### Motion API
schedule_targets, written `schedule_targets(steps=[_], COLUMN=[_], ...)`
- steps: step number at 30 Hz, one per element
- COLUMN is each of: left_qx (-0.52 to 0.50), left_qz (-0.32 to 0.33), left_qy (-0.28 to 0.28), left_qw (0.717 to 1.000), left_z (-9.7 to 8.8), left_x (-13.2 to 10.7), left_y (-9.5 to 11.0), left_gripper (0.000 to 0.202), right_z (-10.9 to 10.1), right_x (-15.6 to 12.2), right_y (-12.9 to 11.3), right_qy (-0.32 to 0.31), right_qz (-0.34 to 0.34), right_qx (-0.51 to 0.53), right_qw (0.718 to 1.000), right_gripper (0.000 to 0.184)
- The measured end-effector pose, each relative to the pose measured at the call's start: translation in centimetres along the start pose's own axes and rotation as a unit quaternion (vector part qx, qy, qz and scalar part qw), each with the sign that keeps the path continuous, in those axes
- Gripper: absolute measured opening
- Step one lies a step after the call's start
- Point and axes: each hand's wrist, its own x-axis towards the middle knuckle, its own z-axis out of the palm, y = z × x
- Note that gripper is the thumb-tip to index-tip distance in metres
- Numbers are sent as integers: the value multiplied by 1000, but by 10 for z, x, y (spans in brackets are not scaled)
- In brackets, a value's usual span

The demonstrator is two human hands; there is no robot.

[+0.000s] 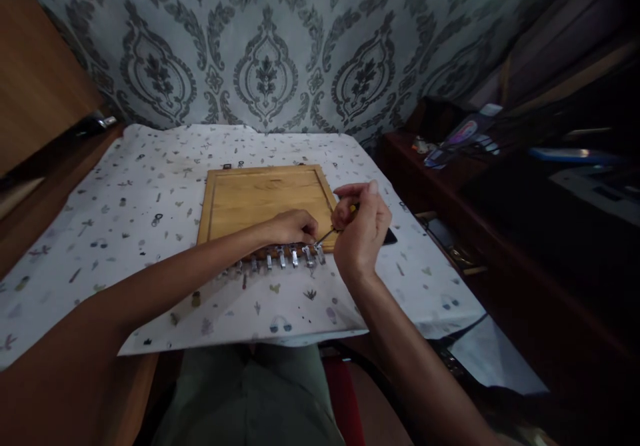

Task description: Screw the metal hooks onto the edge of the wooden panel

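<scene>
A wooden board (265, 199) with a grooved border lies flat on the patterned cloth. Along its near edge sits a row of several small metal clips (294, 257). My left hand (295, 225) rests on the board near that edge, its fingers curled together by the clips at the right end; whatever they pinch is hidden. My right hand (363, 229) is closed around a screwdriver, of which a bit of yellow handle shows between the fingers. The thin dark screwdriver shaft (327, 236) slants down-left, its end close to the clips and my left fingertips.
White printed cloth (165, 166) covers the table. A dark flat object (391, 237) lies partly behind my right hand. To the right, a dark red shelf (415, 159) bears a bottle (467, 129) and other items. A wooden cabinet (45, 66) stands at the left; the patterned wall (310, 46) is behind.
</scene>
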Motion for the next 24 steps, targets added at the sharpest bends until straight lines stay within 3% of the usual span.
schedule_targets(steps=[8,12,15,19,24], left_qx=[0,-4,-5,-8,-7], left_qz=[14,28,30,20,17], left_qy=[1,-4,1,0,4], left_qw=[1000,1000,1000,1000,1000], left_z=[-1,-3,-4,-3,-1], left_x=[-1,-1,-3,-5,-4], left_y=[3,5,7,8,4], left_gripper=[4,5,8,9,7], right_z=[-29,-31,-27,-21,-15], right_x=[32,46,49,46,35], right_y=[1,-3,-1,2,0], right_qy=[-195,-307,-373,-387,-329], right_qz=[58,66,109,150,144], right_qx=[-19,-5,43,88,77], right_qw=[979,949,920,905,930], right_gripper=[52,61,71,77,79])
